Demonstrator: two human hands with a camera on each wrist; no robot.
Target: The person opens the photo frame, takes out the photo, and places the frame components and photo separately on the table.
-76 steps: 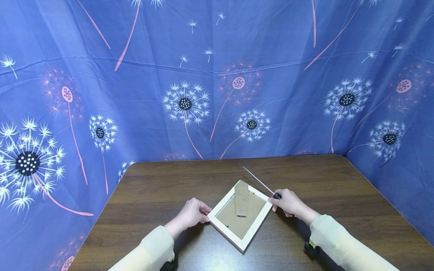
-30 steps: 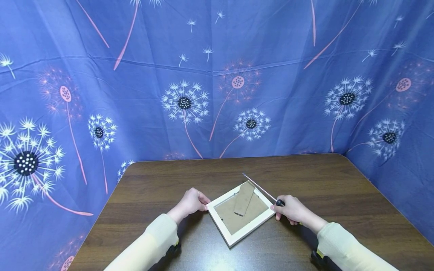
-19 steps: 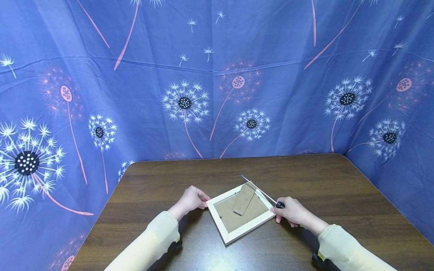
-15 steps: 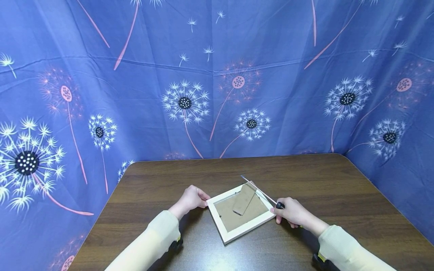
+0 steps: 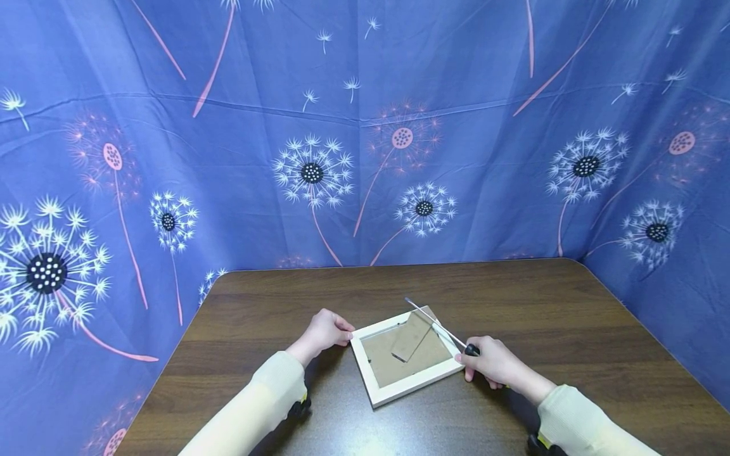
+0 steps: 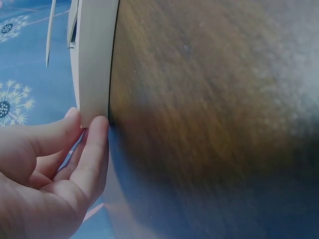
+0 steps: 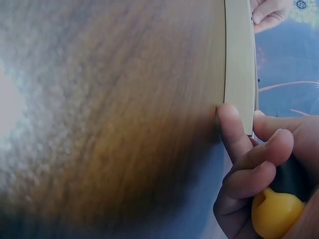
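Observation:
A picture frame (image 5: 365,372) with a pale wooden border lies back-up on the table, its brown backing board (image 5: 381,362) and stand flap (image 5: 412,337) showing. My left hand (image 5: 324,332) pinches its left corner; in the left wrist view, thumb and fingertips grip the frame's end (image 6: 97,64). My right hand (image 5: 495,362) pinches the right corner while holding a screwdriver (image 5: 439,325). The long thin shaft points up-left over the flap. In the right wrist view the screwdriver's yellow handle end (image 7: 275,215) sits in the curled fingers, beside the frame's edge (image 7: 239,69).
Brown wood-grain table (image 5: 274,297) carries the frame, with light glare near its front. A blue curtain (image 5: 239,190) with dandelion prints hangs behind and at both sides. Dark straps sit at both wrists, below the cream sleeves (image 5: 245,405).
Both hands have turned the frame counterclockwise on the table: the left hand has moved away from me, the right hand slightly towards me and right. The screwdriver now crosses the flap's upper end.

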